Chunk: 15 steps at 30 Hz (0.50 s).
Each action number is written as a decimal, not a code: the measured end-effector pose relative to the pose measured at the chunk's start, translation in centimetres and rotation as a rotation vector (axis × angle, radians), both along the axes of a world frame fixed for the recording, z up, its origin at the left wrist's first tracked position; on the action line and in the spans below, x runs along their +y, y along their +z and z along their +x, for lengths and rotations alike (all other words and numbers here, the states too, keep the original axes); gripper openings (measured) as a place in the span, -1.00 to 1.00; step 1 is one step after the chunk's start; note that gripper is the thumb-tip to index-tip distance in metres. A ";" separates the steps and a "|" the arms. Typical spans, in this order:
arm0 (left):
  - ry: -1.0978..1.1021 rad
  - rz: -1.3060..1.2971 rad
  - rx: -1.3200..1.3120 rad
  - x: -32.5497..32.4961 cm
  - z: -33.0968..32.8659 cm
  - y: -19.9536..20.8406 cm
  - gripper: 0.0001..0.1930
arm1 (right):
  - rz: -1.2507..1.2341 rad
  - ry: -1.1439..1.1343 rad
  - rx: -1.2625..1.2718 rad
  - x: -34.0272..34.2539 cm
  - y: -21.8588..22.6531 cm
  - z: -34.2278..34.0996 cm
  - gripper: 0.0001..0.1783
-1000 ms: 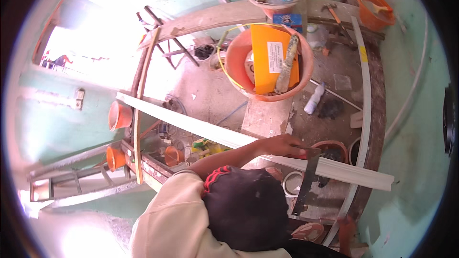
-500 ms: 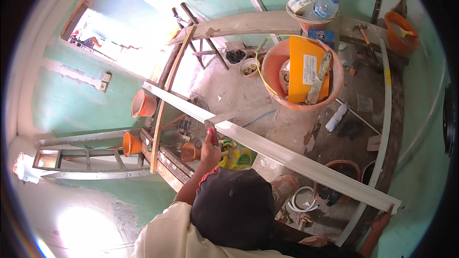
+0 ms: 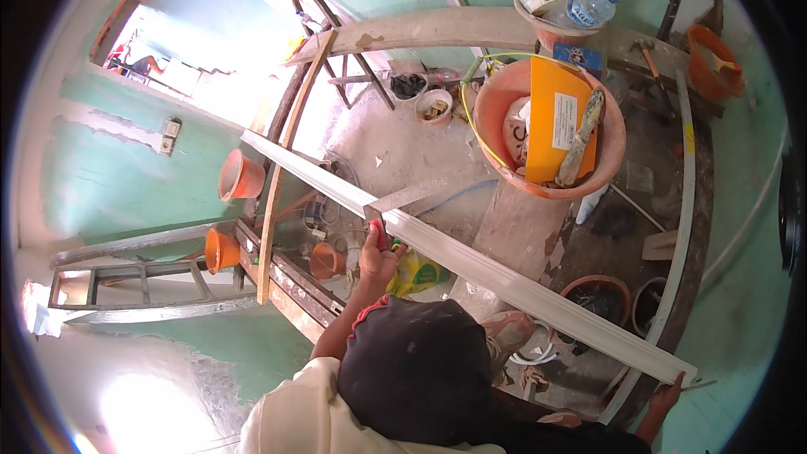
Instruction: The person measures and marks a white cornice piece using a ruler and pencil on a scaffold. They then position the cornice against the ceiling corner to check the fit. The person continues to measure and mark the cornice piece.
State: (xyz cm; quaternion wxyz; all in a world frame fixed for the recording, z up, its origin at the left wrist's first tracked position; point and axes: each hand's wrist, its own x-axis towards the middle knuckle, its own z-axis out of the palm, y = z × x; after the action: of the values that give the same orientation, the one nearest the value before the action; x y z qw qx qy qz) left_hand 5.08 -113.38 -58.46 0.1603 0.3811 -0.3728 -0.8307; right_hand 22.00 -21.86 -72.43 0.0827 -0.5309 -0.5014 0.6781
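A long white moulding (image 3: 496, 273) with a grooved face runs slantwise from the upper left to the lower right. My left hand (image 3: 380, 259) is closed round the red handle of a hand saw (image 3: 412, 196) beside the near edge of the moulding. The saw's metal blade lies across the moulding and points to the far right. At the moulding's right end, my right hand (image 3: 667, 399) grips it from the near side, fingers partly hidden. A thin dark rod (image 3: 699, 386) sticks out beside that hand; whether I hold it I cannot tell.
A large orange tub (image 3: 612, 151) holds an orange folder (image 3: 545, 139). A wooden plank (image 3: 290, 164) crosses under the moulding's left end. Small orange buckets (image 3: 241, 175) and a ladder (image 3: 143, 286) are left. A hammer (image 3: 651, 60) lies far right. Dark fabric covers the lower middle.
The surroundings look slightly nearer and spread outward. The saw blade, blurred before, shows more sharply across the moulding. The thin rod now shows past my right hand. Both hands keep their grip.
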 end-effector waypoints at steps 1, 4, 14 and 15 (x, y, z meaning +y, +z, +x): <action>-0.015 0.022 0.012 0.1 -0.4 -0.7 -0.66 | -0.005 -0.003 -0.016 1.4 -0.3 0.7 -0.46; -0.036 0.003 0.015 -0.9 -0.5 -0.7 -0.66 | -0.053 -0.034 0.000 0.3 -0.2 0.7 -0.41; -0.180 -0.014 0.137 -4.5 -5.1 -3.7 -0.39 | -0.181 -0.074 0.157 -4.5 2.9 -0.7 -0.28; -0.096 -0.055 0.059 -4.8 -5.4 -4.4 -0.34 | -0.181 -0.042 0.170 -3.9 2.0 -0.4 -0.23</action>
State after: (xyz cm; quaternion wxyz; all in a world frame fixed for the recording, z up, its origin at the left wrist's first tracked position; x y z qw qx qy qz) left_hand -0.28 -118.16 -62.85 0.1414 0.3336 -0.4087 -0.8377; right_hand 21.63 -25.73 -70.47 0.0910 -0.4875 -0.4180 0.7611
